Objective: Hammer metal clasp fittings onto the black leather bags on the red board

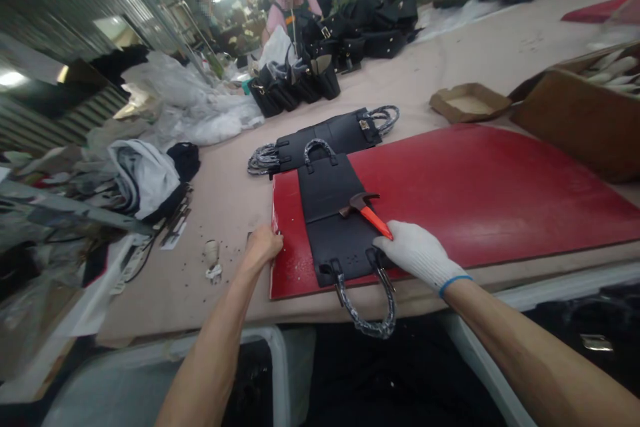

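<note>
My right hand [415, 250], in a white knit glove with a blue cuff, is closed around the orange handle of a claw hammer [373, 215]. The hammer's dark head is over a flat black leather bag panel [333, 203]. Plastic-wrapped handles stick out at both ends of the panel, the near handle [370, 327] hanging past the table edge. Bare and closed, my left hand [265, 245] is at the left edge of a red board [440, 193] under the panel. What its fingers grip is hidden.
More black bag panels [325, 137] lie behind the board. A small cardboard tray [470, 103] and a brown box [585, 113] stand at right. A white spool-like item [212, 253] is at left. Finished black bags [295, 90] and a person [293, 7] are farther back.
</note>
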Tool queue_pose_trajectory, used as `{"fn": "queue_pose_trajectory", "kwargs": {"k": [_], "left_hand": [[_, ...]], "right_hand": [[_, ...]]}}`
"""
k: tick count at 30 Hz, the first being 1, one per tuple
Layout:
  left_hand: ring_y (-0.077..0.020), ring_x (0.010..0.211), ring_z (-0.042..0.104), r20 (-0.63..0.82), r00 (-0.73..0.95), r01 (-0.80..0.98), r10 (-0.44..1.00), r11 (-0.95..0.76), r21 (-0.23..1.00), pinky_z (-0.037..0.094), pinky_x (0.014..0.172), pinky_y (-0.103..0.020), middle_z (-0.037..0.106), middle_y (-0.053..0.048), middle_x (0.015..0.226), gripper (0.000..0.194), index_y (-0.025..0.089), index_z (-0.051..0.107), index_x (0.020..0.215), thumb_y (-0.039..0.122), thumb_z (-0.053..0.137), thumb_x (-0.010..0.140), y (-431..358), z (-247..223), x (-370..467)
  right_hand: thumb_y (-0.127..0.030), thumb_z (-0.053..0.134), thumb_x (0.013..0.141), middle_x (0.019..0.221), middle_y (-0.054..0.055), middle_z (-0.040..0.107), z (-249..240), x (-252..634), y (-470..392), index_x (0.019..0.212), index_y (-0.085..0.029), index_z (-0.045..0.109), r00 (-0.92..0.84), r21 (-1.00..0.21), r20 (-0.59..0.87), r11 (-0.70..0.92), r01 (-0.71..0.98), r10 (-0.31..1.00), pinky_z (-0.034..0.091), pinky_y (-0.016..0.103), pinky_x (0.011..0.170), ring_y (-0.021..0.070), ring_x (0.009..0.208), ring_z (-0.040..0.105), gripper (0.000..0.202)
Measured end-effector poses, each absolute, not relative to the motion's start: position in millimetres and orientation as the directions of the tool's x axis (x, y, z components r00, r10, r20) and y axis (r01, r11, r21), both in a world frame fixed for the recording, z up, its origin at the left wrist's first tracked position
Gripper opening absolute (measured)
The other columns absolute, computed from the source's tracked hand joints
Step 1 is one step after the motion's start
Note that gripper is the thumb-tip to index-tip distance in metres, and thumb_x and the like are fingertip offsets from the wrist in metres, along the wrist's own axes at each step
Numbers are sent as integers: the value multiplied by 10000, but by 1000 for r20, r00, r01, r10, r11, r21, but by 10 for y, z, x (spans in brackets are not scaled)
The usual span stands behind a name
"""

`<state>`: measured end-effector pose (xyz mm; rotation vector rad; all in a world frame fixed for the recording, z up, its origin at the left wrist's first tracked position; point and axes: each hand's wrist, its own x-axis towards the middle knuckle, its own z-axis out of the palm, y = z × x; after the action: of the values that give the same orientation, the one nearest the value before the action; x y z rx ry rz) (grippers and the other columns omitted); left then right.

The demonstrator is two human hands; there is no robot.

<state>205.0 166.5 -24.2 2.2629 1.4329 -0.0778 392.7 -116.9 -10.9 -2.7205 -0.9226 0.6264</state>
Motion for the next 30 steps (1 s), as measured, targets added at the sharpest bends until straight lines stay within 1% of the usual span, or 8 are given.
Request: {"fn": "queue_pose_trajectory", "kwargs": {"k": [4, 6, 8, 10, 12, 15, 21, 30], "left_hand": [[-284, 708, 727, -322, 477, 792, 818, -241, 561, 568, 648, -334, 626, -74, 564, 186, 194, 535, 635, 286, 649, 751, 1579, -198, 1980], [-208, 606, 689, -329, 512, 713, 794, -178, 679, 576, 593, -298, 621, -22, 593, 192, 186, 540, 734, 347, 641, 765, 1437, -169, 1947], [-158, 594, 671, -295, 570, 515, 767, -53, 856, 595, 595, -279, 635, 11, 675, 303, 177, 549, 825, 393, 725, 706, 1225, -157, 1951], [-134, 597, 665, -223, 630, 202, 744, 120, 972, 611, 612, -277, 637, 34, 723, 451, 169, 572, 897, 396, 842, 617, 955, -176, 2004], [-133, 611, 681, -133, 667, -48, 733, 221, 974, 620, 628, -279, 646, 33, 740, 495, 165, 591, 927, 379, 904, 608, 673, -227, 2096], [-163, 702, 741, -24, 687, -147, 726, 171, 974, 637, 678, -286, 689, 1, 802, 402, 171, 583, 917, 397, 866, 746, 339, -339, 2246], [-191, 771, 780, 22, 680, -118, 733, 79, 990, 655, 760, -323, 739, -36, 849, 367, 179, 542, 947, 452, 775, 871, 144, -539, 2332], [-211, 797, 791, -27, 674, -81, 738, 110, 991, 656, 742, -321, 764, -49, 861, 395, 187, 516, 961, 469, 775, 866, 170, -591, 2301]], "right_hand": [[-499, 522, 920, 966, 133, 736, -144, 3925, -1175, 1004, -181, 693, 723, -330, -320, -787, 521, 613, 375, 336, 645, 268, 871, 692, 371], [-506, 532, 917, 967, 134, 738, -165, 3926, -1173, 1016, -180, 697, 727, -328, -326, -793, 513, 605, 383, 332, 651, 269, 880, 694, 378], [-516, 535, 919, 986, 142, 738, -181, 3929, -1171, 1028, -178, 700, 730, -321, -331, -799, 509, 598, 404, 331, 677, 273, 900, 693, 392], [-525, 529, 924, 1008, 149, 735, -187, 3930, -1170, 1033, -176, 699, 733, -310, -330, -802, 511, 595, 421, 335, 705, 279, 923, 689, 403], [-528, 524, 924, 1007, 150, 732, -185, 3928, -1169, 1023, -179, 696, 735, -301, -329, -804, 514, 593, 426, 341, 707, 284, 923, 688, 402], [-529, 523, 920, 985, 144, 730, -177, 3919, -1169, 1007, -185, 689, 739, -290, -326, -807, 515, 589, 420, 345, 692, 288, 905, 689, 392], [-518, 522, 928, 973, 143, 730, -194, 3907, -1176, 1000, -186, 681, 745, -296, -303, -802, 519, 594, 419, 348, 694, 287, 903, 694, 375], [-517, 525, 922, 940, 141, 734, -234, 3930, -1185, 984, -190, 673, 739, -304, -291, -791, 531, 608, 404, 350, 665, 294, 872, 700, 365]]}}
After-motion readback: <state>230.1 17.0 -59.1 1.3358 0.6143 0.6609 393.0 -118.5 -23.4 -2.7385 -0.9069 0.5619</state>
